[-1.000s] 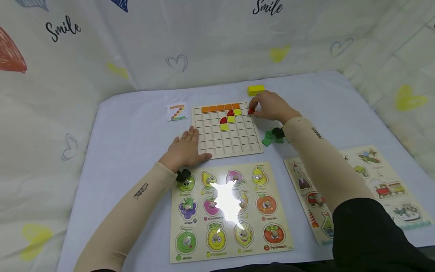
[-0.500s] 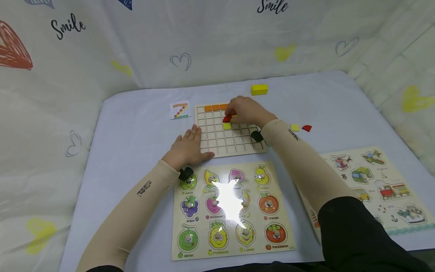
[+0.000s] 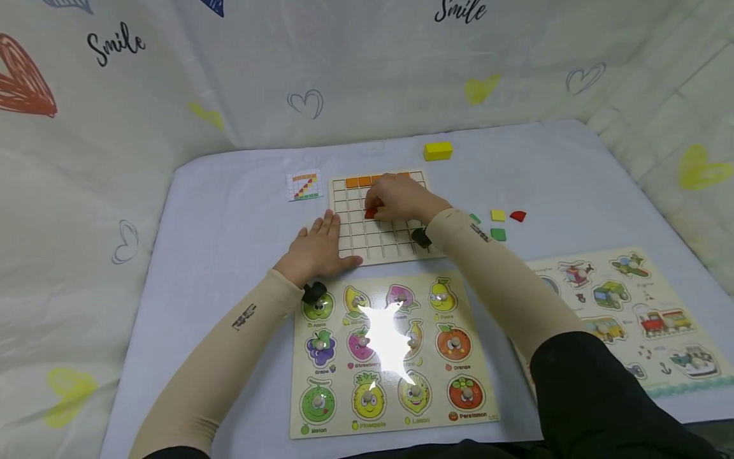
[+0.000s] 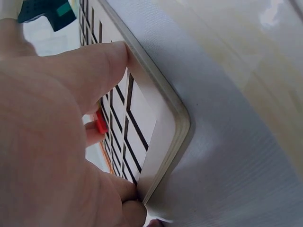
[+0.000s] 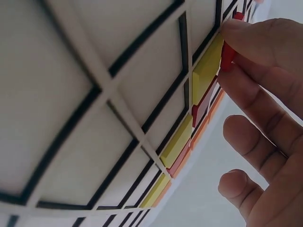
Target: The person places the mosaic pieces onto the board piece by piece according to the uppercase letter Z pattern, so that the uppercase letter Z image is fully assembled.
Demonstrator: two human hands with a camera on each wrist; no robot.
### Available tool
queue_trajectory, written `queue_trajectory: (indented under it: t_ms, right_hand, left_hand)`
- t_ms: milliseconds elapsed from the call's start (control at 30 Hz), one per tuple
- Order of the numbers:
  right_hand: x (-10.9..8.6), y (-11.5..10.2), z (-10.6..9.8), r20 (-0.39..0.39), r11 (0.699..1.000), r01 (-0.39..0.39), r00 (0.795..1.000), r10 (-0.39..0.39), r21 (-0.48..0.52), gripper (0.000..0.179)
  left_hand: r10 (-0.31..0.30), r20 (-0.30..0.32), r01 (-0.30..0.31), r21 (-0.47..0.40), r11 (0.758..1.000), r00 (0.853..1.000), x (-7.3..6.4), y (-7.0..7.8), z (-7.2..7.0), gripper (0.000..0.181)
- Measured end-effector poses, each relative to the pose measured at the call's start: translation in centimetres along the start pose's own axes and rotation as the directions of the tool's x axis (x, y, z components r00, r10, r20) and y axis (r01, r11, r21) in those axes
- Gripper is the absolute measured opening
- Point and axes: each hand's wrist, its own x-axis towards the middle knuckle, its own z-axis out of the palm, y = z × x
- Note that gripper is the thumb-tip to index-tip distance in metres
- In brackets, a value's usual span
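A pale grid board (image 3: 358, 242) lies on the table, with orange tiles (image 3: 358, 182) along its far row. My right hand (image 3: 401, 196) is over the middle of the board, pinching a red quarter-round tile (image 5: 229, 52) between thumb and finger. In the right wrist view, that tile is beside a yellow tile (image 5: 206, 64), in a stepped line of yellow and red tiles set in the grid; my hand hides most of this line in the head view. My left hand (image 3: 318, 254) rests at the board's near left corner, fingers straight along the left edge, thumb on the near edge.
A small pattern card (image 3: 304, 185) lies left of the board. To the right are a loose yellow tile (image 3: 497, 215), a red tile (image 3: 518, 217) and green tiles (image 3: 498, 235). A yellow block (image 3: 438, 151) stands behind. Nearer are a fruit puzzle (image 3: 427, 424) and a vehicle puzzle (image 3: 622, 354).
My right hand has moved left from beside the board's right edge, first over the stepped line, then lower along it, with a red tile in its fingers. The left hand keeps its place.
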Motion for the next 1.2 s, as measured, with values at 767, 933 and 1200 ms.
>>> queue_trajectory:
  t_ms: [767,933,1200]
  right_hand:
    - [-0.3,-0.1,0.0,0.009,1.000,0.000,1.000,0.000,0.011,0.019]
    - [-1.4,0.7,-0.3,-0.006,0.999,-0.046,0.999,0.047,0.018,0.024]
    - [-4.7,3.6,-1.1,-0.018,0.987,-0.161,0.987,0.161,0.023,0.026]
  left_hand:
    - [-0.006,0.004,0.006,0.009,1.000,1.000,0.2,0.1,0.1,0.110]
    - [-0.010,0.003,0.010,0.002,1.000,1.000,0.2,0.3,0.1,0.111]
    - [-0.012,0.000,0.012,-0.006,1.000,1.000,0.0,0.2,0.2,0.110]
